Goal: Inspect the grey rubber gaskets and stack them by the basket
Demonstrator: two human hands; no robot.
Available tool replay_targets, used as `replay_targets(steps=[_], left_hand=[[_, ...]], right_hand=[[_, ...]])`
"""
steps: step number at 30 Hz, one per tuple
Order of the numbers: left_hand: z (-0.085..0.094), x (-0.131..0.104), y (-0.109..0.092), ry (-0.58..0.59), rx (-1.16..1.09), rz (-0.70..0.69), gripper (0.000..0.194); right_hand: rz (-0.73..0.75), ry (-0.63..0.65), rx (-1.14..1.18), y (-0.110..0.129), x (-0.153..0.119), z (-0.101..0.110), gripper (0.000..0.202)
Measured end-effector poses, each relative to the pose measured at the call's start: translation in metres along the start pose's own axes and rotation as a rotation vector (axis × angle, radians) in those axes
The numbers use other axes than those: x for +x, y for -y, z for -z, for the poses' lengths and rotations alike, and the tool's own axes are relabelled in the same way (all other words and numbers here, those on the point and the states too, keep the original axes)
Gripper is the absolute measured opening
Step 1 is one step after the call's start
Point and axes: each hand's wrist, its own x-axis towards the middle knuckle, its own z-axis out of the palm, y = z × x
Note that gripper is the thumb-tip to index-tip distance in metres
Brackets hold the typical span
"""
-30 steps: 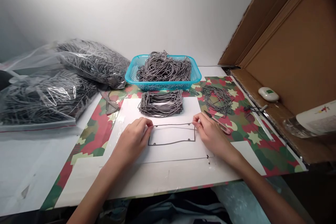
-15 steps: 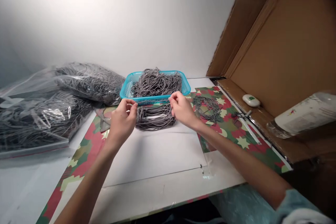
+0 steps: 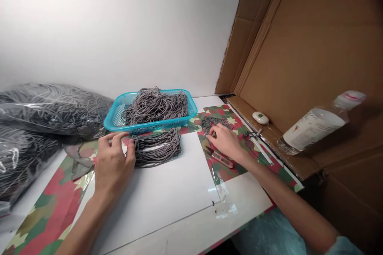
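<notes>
My left hand (image 3: 113, 161) rests at the left end of a flat bundle of grey cords (image 3: 157, 149) on white paper (image 3: 167, 191). Its fingers are apart, the fingertips beside the bundle. To the right, my right hand (image 3: 226, 141) reaches over a loose tangle of grey cords (image 3: 214, 122), thumb and fingers curled together at its near edge; what they pinch, if anything, is hidden. Just below that hand lies a pair of pink-handled thread snips (image 3: 221, 159). Behind the flat bundle stands a blue basket (image 3: 149, 124) heaped with more grey cords (image 3: 157, 105).
Clear plastic bags of grey cord (image 3: 60, 107) fill the left side. On the right, a white oval object (image 3: 260, 118) and a leaning bottle (image 3: 308, 131) sit by a cardboard wall (image 3: 287, 59). A camouflage-patterned sheet (image 3: 44, 203) covers the table.
My hands have parted from the thin strand held between them. The right hand has moved right to the loose cords; the left has opened beside the bundle. The view has turned right.
</notes>
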Motion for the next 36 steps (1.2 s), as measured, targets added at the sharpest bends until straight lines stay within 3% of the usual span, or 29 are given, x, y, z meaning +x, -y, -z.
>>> replay_targets(steps=[6,11,19,23,32,36], left_hand=[[0.001,-0.004,0.004,-0.007,0.006,-0.019,0.041],[0.003,-0.005,0.003,0.009,-0.007,-0.033,0.038],[0.005,-0.006,0.003,0.037,-0.018,-0.017,0.036],[0.007,-0.006,0.002,0.055,-0.025,-0.005,0.036],[0.008,-0.007,-0.001,0.058,-0.039,-0.006,0.039],[0.006,-0.007,0.000,0.052,-0.047,-0.026,0.040]], right_hand=[[0.031,0.143,-0.018,-0.011,-0.012,0.000,0.028],[0.054,0.212,-0.004,-0.011,-0.012,0.003,0.020],[0.032,0.211,-0.017,-0.022,0.009,0.011,0.006],[0.055,0.272,0.067,-0.029,0.021,0.017,0.019],[-0.026,0.298,0.442,-0.034,0.042,0.043,0.014],[-0.050,0.305,0.566,-0.040,0.052,0.044,0.024]])
